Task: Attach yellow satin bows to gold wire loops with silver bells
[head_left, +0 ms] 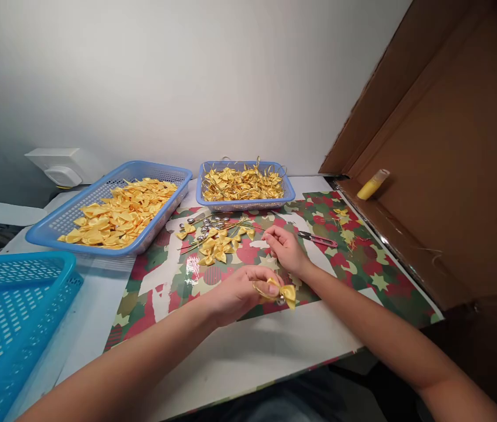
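My left hand (248, 290) grips a yellow ribbon bow (290, 295) between thumb and fingers, low over the front of the mat. A small silver bell (281, 300) shows under the bow, and a loop of cord stands out on its left side. Just beyond, my right hand (286, 249) is closed in a pinch, with a thin gold cord (257, 227) at its fingertips. Left of that hand lie loose yellow bows (217, 246), several silver bells (207, 224) and gold cords on the patterned mat (248, 255).
A blue basket (37, 234) of yellow bows stands at the back left, and a smaller one (244, 205) with corded bows at the back middle. Pink-handled snips (323, 240) lie right of my hands. A turquoise basket (72, 269), cardboard wall (450, 176) and yellow tube (371, 186) flank the table.
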Motion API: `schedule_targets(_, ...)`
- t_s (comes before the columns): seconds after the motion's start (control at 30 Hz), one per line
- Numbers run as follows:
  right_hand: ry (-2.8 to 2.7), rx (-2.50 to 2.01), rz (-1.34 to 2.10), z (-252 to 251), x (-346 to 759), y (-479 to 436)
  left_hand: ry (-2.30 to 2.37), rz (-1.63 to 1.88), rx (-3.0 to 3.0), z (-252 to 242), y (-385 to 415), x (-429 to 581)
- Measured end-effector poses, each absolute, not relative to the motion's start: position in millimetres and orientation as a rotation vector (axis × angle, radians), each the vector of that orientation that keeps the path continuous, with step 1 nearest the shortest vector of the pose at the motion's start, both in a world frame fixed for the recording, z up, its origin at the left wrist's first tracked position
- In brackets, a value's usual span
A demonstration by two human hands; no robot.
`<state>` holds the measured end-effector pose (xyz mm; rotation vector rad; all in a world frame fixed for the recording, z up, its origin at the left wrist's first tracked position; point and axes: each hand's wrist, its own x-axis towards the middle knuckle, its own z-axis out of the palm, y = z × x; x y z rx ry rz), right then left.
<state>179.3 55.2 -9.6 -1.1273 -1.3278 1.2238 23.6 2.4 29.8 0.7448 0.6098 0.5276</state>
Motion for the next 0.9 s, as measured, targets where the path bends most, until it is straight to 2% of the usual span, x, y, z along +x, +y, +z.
schedule_targets(0.27,-1.43,-1.103,0.971,-5,202,21,0.921,0.901,0.667,22,21,20)
schedule_targets(0.5,-1.804,-1.109,0.69,3,200,0,0.988,0.936,0.604,9,26,20)
schedule_targets(0.9,-1.912,-1.148,0.582,3,202,4,1.031,0.896,0.567,5,27,20)
